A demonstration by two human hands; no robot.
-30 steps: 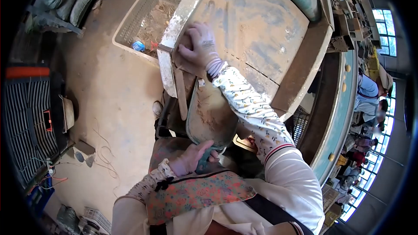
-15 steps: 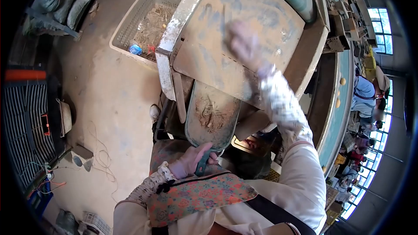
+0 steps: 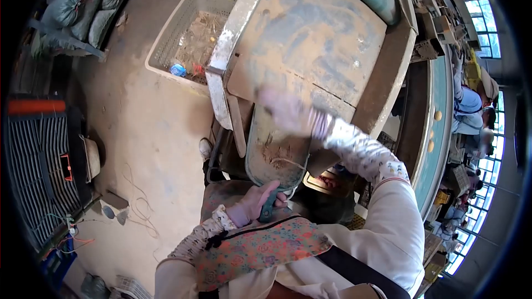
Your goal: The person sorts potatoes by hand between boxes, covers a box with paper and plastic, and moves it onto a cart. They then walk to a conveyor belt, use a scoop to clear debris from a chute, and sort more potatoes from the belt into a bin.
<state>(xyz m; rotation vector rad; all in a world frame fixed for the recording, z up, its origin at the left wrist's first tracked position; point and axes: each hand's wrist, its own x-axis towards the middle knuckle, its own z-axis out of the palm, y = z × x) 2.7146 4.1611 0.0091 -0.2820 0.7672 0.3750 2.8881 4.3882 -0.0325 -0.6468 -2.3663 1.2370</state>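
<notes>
My left hand (image 3: pixel 256 204), in a pale glove, is closed round the handle of a dark green dustpan (image 3: pixel 256 160). Dirt and dry stalks (image 3: pixel 279 152) lie in the dustpan's tray. Its far end tucks against the lower edge of a dusty sloping board (image 3: pixel 299 33). My right hand (image 3: pixel 285 112), gloved and smeared by motion, is over that lower edge, just above the dustpan. Whether its fingers hold anything is hidden by the blur. Loose brown dust and bare grey streaks cover the board.
A plastic crate (image 3: pixel 158 50) with dirt and scraps stands left of the board. To the right, a green conveyor belt (image 3: pixel 435 133) carries a few round yellowish items. Filled sacks (image 3: pixel 69 8) lie at the upper left. Co-workers (image 3: pixel 471 105) are along the belt.
My right hand has swept from the middle of the board down and left to its lower edge. More bare streaks show on the board. My left hand still grips the dustpan.
</notes>
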